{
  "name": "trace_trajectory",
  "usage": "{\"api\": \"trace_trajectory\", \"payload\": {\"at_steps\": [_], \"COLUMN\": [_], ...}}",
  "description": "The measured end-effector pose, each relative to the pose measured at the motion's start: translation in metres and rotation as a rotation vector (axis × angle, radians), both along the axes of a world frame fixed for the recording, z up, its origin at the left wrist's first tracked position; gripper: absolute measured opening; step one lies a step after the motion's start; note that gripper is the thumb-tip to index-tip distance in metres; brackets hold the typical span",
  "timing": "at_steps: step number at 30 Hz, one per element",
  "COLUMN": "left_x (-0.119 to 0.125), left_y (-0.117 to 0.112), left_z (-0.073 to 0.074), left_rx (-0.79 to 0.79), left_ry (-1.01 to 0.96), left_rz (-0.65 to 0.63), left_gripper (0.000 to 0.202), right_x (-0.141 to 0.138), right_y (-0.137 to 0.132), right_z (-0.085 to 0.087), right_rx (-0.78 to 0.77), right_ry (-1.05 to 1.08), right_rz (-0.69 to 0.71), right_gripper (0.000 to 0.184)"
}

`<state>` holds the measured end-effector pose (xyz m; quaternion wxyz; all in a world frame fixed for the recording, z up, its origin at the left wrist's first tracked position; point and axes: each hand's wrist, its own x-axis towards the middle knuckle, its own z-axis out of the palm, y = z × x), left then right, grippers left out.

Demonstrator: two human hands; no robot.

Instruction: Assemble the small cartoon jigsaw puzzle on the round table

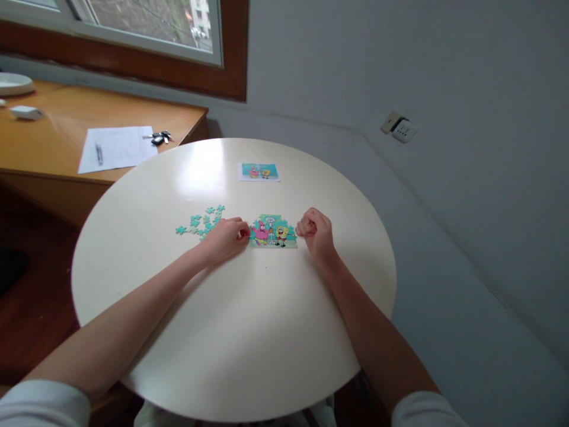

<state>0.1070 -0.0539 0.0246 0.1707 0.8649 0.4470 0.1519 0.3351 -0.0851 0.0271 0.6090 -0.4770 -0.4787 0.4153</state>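
Note:
A partly joined jigsaw puzzle [272,232] with cartoon figures lies flat on the round white table [249,332]. At its left edge is my left hand [226,236], fingers bent together in a pinch; whatever they hold is hidden. My right hand [315,228] is curled closed against the puzzle's right edge, and I cannot make out anything inside it. Loose teal puzzle pieces [195,220] are scattered just beyond and left of my left hand, which covers some of them. Farther back lies a small reference picture [259,172] showing the same figures.
To the left, a wooden desk [57,142] meets the table, bearing a paper sheet [120,145], a pen [98,153] and keys [160,137]. A wall with a socket [404,130] stands at the right. A window [146,24] is at the back left.

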Motion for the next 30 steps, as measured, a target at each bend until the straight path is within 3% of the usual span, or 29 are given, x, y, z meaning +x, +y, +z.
{"api": "trace_trajectory", "payload": {"at_steps": [3,7,15,23,27,30], "left_x": [0.0,0.0,0.0,-0.001,-0.003,-0.005], "left_y": [0.0,0.001,0.002,0.002,0.002,0.004], "left_z": [0.001,0.001,-0.001,-0.003,-0.002,-0.001], "left_rx": [-0.014,-0.019,-0.026,-0.021,0.029,0.063], "left_ry": [-0.01,-0.018,-0.018,-0.025,-0.03,-0.054], "left_rz": [-0.003,-0.005,-0.004,-0.009,0.016,0.037], "left_gripper": [0.025,0.025,0.024,0.024,0.024,0.025], "right_x": [-0.009,-0.016,-0.013,-0.014,-0.004,0.01], "right_y": [0.003,0.008,0.003,0.006,0.003,0.004], "right_z": [-0.002,-0.007,-0.013,-0.021,-0.016,-0.009], "right_rx": [-0.102,-0.251,-0.034,-0.091,-0.062,-0.058], "right_ry": [0.08,0.01,-0.191,-0.292,-0.307,-0.442], "right_rz": [0.112,0.14,-0.063,0.006,-0.07,-0.151], "right_gripper": [0.025,0.026,0.032,0.036,0.032,0.029]}}
